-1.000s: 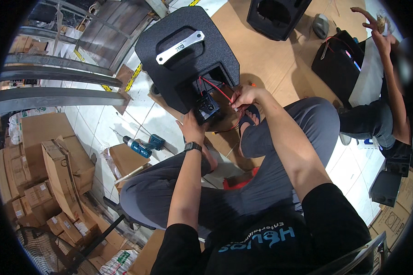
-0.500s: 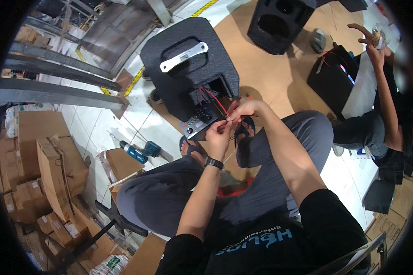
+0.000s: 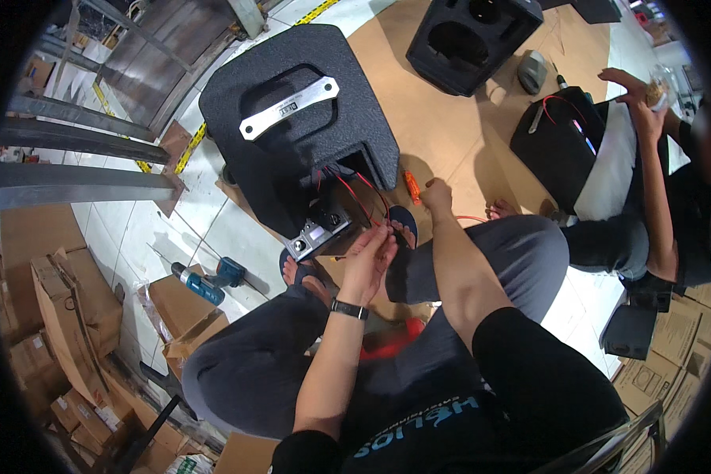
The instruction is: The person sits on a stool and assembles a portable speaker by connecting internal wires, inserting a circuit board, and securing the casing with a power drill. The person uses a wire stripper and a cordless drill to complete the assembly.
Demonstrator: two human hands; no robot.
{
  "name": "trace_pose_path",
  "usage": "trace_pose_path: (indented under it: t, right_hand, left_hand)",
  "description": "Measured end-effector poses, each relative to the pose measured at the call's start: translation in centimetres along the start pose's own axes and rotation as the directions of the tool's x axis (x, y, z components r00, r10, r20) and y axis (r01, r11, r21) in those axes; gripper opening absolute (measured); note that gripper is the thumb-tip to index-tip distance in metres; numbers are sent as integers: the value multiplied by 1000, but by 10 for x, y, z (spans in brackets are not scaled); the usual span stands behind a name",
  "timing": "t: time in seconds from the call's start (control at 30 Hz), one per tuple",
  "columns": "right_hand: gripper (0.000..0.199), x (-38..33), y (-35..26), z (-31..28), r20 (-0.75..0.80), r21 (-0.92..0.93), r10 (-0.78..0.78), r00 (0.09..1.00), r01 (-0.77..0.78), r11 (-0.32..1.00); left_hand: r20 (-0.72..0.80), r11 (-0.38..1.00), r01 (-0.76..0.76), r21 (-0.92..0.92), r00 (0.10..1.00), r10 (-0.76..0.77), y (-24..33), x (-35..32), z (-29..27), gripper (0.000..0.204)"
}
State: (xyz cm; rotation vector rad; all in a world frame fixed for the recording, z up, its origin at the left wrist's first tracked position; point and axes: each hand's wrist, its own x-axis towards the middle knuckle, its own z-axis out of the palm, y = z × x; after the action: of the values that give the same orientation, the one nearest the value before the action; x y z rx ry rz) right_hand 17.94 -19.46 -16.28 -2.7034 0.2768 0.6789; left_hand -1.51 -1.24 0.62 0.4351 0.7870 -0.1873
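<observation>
A black textured speaker cabinet (image 3: 351, 95) with a silver handle plate (image 3: 290, 108) stands before me. Red and black wires (image 3: 362, 183) come out of an opening in it, above a silver control panel (image 3: 317, 235) with knobs. My left hand (image 3: 369, 261), a dark watch on its wrist, pinches the end of the red wire just beyond the panel. To its right, my right hand (image 3: 437, 196) is beside an orange-handled tool (image 3: 411, 187) on the cardboard. Its fingers are curled in; whether anything is inside them is hidden.
A blue cordless drill (image 3: 201, 284) lies on the tiles at left, near stacked cardboard boxes (image 3: 75, 316). Another black cabinet (image 3: 470, 43) stands farther back. At right, a person's hand (image 3: 644, 110) is raised near a black cabinet (image 3: 565, 150). Metal rails (image 3: 79, 180) run along the left.
My hands have come apart. The right one has moved right and back, beside the orange tool; the left stays at the wire. The view has shifted, bringing the cabinet a little left.
</observation>
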Motion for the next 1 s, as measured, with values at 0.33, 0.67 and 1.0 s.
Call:
trace_pose_path:
  t: [0.33, 0.67, 1.0]
  right_hand:
    - [44, 15, -14, 54, -120, -36, 38, 992, -43, 998]
    - [30, 17, -31, -90, 282, -420, -139, 949, 252, 872]
    - [18, -181, -81, -232, 371, 86, -623, 689, 642, 762]
  left_hand:
    - [216, 991, 66, 113, 972, -90, 25, 3, -13, 21]
    - [324, 884, -192, 427, 945, 49, 40, 24, -12, 28]
    - [289, 957, -84, 277, 957, 0, 31, 27, -25, 22]
